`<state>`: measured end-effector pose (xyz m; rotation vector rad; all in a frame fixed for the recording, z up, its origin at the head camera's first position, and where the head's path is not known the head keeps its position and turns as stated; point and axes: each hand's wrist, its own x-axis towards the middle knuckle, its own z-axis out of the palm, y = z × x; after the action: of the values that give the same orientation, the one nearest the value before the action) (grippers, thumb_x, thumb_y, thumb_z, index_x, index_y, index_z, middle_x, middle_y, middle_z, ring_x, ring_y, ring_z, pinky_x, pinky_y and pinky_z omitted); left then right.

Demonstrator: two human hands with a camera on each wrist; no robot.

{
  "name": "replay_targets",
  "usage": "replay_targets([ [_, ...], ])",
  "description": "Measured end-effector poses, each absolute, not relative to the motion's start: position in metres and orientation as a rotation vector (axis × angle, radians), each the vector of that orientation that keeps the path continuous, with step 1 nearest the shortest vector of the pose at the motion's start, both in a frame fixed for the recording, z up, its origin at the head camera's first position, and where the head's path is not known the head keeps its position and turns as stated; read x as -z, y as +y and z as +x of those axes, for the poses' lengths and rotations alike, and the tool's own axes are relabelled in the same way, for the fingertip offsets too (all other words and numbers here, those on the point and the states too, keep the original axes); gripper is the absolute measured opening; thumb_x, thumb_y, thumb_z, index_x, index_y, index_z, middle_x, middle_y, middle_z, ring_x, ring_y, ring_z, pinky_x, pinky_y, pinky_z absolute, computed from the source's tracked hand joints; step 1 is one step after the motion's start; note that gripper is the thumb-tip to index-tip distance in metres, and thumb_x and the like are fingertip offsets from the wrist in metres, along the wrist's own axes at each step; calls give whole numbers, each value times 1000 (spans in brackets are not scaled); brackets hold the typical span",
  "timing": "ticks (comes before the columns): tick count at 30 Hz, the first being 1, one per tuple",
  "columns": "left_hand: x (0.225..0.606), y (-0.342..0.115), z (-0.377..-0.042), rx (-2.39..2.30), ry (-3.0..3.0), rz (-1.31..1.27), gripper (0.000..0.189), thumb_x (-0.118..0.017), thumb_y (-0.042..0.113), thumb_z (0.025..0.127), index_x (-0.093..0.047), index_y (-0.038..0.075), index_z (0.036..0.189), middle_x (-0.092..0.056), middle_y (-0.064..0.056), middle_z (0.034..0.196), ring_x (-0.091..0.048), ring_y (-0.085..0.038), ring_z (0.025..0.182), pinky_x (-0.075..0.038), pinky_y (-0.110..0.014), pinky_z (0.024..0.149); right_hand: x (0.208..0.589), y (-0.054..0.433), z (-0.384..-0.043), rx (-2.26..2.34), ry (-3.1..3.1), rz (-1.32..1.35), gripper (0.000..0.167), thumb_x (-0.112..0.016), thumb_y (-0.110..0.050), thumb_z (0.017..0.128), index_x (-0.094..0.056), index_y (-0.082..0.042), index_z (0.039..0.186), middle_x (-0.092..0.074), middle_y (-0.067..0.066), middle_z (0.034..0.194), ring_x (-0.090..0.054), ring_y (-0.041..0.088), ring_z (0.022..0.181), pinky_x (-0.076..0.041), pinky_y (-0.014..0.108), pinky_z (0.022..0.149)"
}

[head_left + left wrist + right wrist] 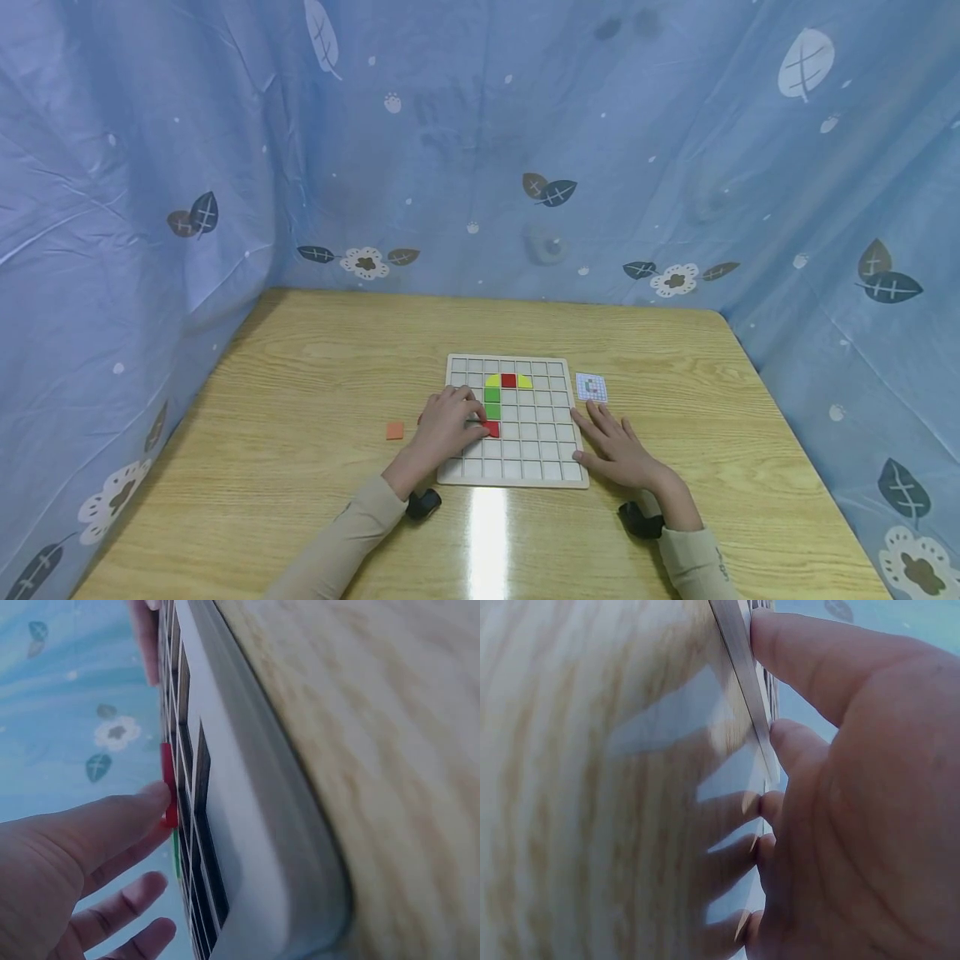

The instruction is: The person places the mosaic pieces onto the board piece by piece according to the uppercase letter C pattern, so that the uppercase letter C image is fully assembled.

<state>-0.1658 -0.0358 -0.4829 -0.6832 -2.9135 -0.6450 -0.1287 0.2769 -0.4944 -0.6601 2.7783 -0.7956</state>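
A white grid board lies on the table. My left hand reaches over its left side and pinches a red tile between thumb and finger; in the left wrist view the red tile stands slightly proud of the grid. Two green tiles line up above it. At the top of the pattern, another red tile sits between two yellow rounded pieces. My right hand lies with fingers spread, thumb and index finger touching the board's right edge.
An orange tile lies on the table left of the board. A sliver of red shows beside my left hand, mostly hidden. A small pattern card lies near the board's upper right. Blue curtain surrounds the table.
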Motion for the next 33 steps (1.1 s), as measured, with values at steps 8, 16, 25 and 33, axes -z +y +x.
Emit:
replay_targets([
  [8, 486, -35, -167, 637, -2883, -720, 10, -74, 33, 77, -73, 25, 82, -53, 7, 86, -44, -13, 81, -38, -35, 74, 494, 276, -128, 822, 2800, -690, 66, -53, -34, 93, -25, -7, 146, -14, 26, 150, -7, 49, 136, -2, 71, 99],
  [16, 486, -37, -165, 642, -2887, -725, 11, -74, 33, 76, -74, 26, 86, -53, 7, 86, -44, -14, 82, -38, -35, 74, 495, 277, -128, 813, 2789, -675, 67, -53, -34, 93, -24, -8, 147, -13, 25, 151, -6, 48, 137, -1, 70, 100],
  [25, 488, -47, -162, 674, -2880, -697, 13, -73, 31, 76, -75, 28, 89, -53, 9, 86, -42, -11, 80, -37, -33, 74, 495, 278, -128, 811, 2772, -654, 67, -54, -35, 92, -23, -10, 147, -11, 22, 152, -5, 45, 138, 1, 68, 102],
  [33, 486, -60, -160, 706, -2889, -666, 16, -74, 31, 76, -74, 26, 91, -56, 8, 88, -44, -12, 81, -39, -39, 78, 495, 278, -129, 797, 2779, -654, 67, -53, -35, 93, -23, -11, 147, -11, 22, 153, -5, 45, 139, 0, 68, 102],
])
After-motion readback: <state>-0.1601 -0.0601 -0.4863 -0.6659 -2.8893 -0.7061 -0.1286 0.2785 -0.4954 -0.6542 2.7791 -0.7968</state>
